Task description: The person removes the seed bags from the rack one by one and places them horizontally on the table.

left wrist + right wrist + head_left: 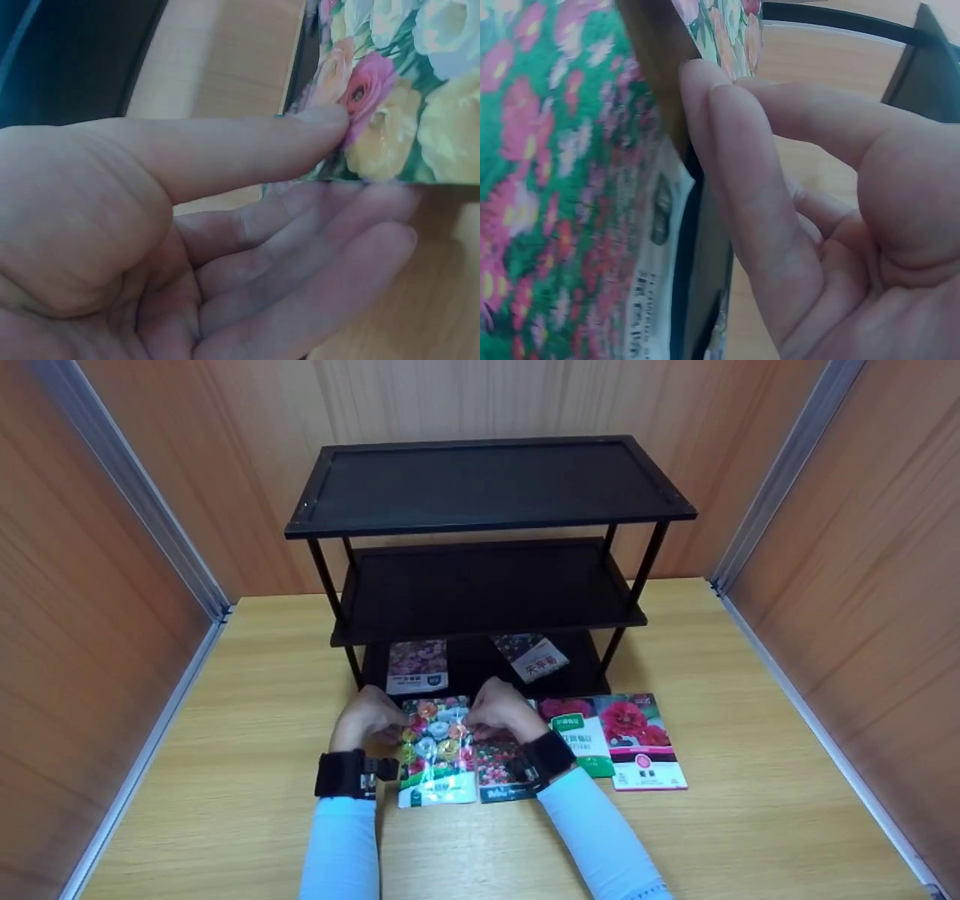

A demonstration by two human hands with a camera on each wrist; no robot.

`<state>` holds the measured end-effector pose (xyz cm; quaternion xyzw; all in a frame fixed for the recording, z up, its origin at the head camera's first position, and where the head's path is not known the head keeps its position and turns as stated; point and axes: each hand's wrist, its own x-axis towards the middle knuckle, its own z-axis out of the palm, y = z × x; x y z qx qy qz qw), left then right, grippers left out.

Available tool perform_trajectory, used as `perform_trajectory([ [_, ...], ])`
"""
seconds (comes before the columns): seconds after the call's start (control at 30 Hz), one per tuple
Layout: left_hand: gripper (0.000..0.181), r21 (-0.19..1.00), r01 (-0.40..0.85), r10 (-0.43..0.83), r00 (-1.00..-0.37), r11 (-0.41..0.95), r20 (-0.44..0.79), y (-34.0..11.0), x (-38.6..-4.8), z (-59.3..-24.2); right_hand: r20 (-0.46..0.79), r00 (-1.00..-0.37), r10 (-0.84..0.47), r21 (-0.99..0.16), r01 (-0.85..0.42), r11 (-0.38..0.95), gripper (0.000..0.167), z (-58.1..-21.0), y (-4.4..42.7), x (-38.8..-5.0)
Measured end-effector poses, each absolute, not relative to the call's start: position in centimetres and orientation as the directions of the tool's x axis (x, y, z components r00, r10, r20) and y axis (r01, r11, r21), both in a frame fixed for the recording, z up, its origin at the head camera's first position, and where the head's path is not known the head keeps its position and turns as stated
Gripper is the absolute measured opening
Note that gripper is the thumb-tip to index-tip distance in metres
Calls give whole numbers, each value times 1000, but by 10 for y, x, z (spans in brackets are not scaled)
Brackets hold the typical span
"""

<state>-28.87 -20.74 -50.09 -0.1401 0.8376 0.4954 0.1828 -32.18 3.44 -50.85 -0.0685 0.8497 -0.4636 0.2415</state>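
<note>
A glossy seed packet (439, 750) printed with many-coloured blooms is held at both side edges, in front of the black rack (487, 585). My left hand (371, 716) pinches its left edge; in the left wrist view the thumb lies on the printed face (405, 90) and the fingers are beneath. At the opposite edge, my right hand (504, 709) pinches the packet between thumb and fingertips. Under the right wrist lies a pink-flowered seed packet (499, 769), partly hidden by that hand. Its flowers (555, 150) fill the left of the right wrist view.
On the rack's bottom shelf lie a pink-flowered packet (417, 666) and a tilted dark-and-white packet (541, 660). To the right on the wooden table (225, 780) are a green-and-white packet (585, 742) and a magenta-flowered packet (643, 742). Wood panels (862, 547) enclose the sides and back.
</note>
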Motion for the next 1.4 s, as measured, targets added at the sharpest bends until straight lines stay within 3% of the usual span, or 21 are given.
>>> perform_trajectory([
  [0.4, 19, 713, -533, -114, -829, 456, -547, -204, -289, -507, -381, -870, -313, -736, 81, 672, 12, -516, 31, -326],
  [0.8, 21, 698, -525, -127, -833, 488, -538, -202, -288, -508, -389, -873, -295, -679, 55, 732, 15, -514, 29, -325],
  [1.27, 21, 692, -504, -143, -848, 517, -510, -199, -290, -508, -317, -892, -321, -699, -8, 715, 15, -512, 36, -321],
  [1.4, 21, 690, -484, -147, -860, 538, -489, -198, -289, -509, -231, -920, -315, -603, -119, 789, 24, -507, 40, -319],
])
